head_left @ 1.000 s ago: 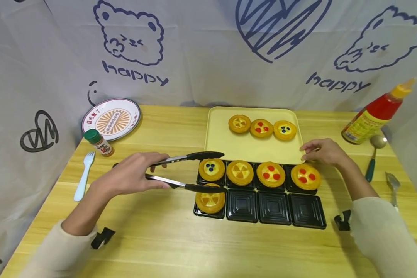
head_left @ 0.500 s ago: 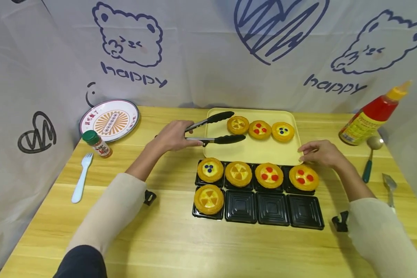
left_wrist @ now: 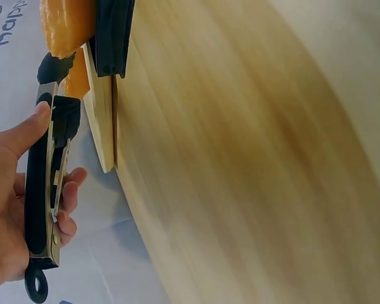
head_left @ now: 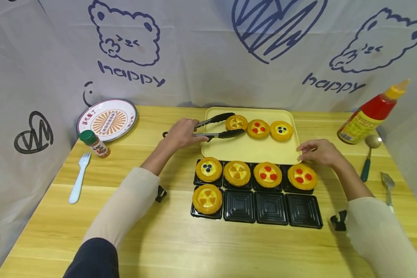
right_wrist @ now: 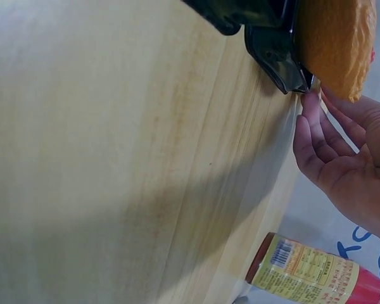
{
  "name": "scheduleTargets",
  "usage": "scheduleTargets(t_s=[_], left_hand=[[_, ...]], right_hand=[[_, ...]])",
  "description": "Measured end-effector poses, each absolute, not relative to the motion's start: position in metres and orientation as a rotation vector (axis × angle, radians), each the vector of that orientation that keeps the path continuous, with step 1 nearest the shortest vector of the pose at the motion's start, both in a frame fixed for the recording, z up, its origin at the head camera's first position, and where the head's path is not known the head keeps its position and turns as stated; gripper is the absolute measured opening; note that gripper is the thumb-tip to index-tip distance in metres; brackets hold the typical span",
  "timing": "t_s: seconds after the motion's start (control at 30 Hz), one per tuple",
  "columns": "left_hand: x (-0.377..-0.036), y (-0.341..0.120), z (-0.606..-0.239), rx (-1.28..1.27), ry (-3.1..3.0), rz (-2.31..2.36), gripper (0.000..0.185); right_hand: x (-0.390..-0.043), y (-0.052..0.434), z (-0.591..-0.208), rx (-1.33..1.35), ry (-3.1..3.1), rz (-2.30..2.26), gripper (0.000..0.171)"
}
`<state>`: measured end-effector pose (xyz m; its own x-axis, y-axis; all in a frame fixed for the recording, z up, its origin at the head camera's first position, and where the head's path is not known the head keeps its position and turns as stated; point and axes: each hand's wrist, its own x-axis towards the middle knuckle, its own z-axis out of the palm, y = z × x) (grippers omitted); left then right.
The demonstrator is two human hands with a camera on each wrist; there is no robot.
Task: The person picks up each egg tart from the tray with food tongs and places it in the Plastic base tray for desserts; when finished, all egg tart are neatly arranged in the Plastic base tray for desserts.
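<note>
So the wedge-topped tart (head_left: 236, 123) sits at the left end of a row of three on the yellow tray (head_left: 255, 152), upper middle of the frame. The black tips of the tongs (head_left: 226, 134) straddle its left part, one above, one below; can't tell if they touch it. My guess is they're spread like that to grip the sides and spare the topping.

The left hand (head_left: 183, 133) is wrapped round the tongs, thumb on one arm, fingers curled round the other, probably to control the gap. The right hand (head_left: 321, 151), well apart from it, pinches the tray's lower right corner, I'd say so it doesn't slide.

The red-topped tart (head_left: 258, 129) and blue-topped tart (head_left: 281, 131) sit just beside. Right below the tray are two rows of black containers (head_left: 272, 208): top row all holding tarts, bottom row just the leftmost. Being that close presumably keeps the reach short.

Everything else looks parked at the edges for elbow room: plate (head_left: 129, 117), shaker (head_left: 95, 144) and fork (head_left: 78, 182) on the left, sauce bottle (head_left: 370, 116) and spoon (head_left: 366, 168) on the right.
</note>
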<state>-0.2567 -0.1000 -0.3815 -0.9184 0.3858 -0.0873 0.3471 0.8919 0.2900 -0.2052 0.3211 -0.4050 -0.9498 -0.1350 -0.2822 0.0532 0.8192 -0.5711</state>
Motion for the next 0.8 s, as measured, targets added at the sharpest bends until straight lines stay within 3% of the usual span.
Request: scheduleTargets(t_s=[0.3, 0.8], left_hand=[[-0.238, -0.114, -0.371, 0.677, 2.961, 0.492, 0.052], [-0.158, -0.144, -0.344, 0.935, 2.965, 0.531, 0.055]], right_hand=[[-0.205, 0.321, -0.404, -0.085, 2.7, -0.851, 0.038], [-0.205, 0.322, -0.405, -0.084, 2.7, -0.863, 0.039]])
